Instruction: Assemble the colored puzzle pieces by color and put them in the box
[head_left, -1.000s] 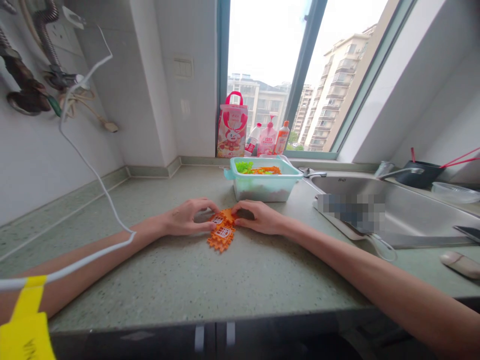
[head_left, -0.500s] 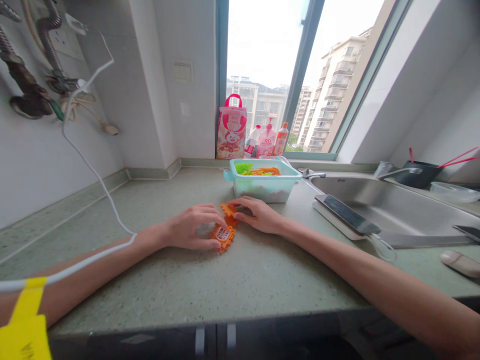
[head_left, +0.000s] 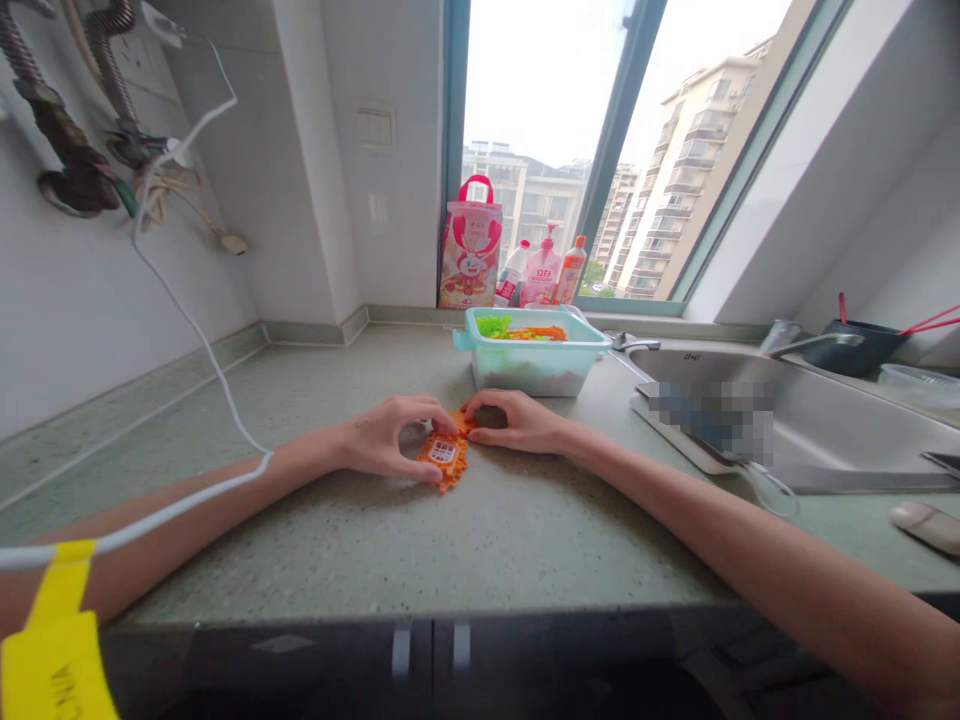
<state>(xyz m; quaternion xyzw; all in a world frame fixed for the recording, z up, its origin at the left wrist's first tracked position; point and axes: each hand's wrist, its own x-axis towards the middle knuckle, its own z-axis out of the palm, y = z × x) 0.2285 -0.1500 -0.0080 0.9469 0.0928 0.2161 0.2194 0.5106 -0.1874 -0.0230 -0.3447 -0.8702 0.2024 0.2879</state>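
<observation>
Between my two hands lies an orange plastic building piece (head_left: 445, 455) with notched edges and a white window grid set in it. My left hand (head_left: 390, 435) grips its left side, thumb at the near edge and fingers at the far one. A second orange notched piece (head_left: 462, 424) adjoins it at the far right. My right hand (head_left: 511, 420) pinches that one between thumb and fingers. Both pieces are low over the counter; whether they are joined is hidden by my fingers. Just beyond stands a mint-green bin (head_left: 536, 362) holding green and orange pieces.
A steel sink (head_left: 817, 420) is at the right, with a blurred-out device (head_left: 709, 420) on its near-left edge. A white cable (head_left: 202, 340) crosses over my left forearm. A pink bag (head_left: 471, 250) and bottles (head_left: 541, 275) stand by the window.
The second orange piece, earlier tilted up, now lies flatter against the windowed piece. My right hand has lowered with it. The view has shifted slightly.
</observation>
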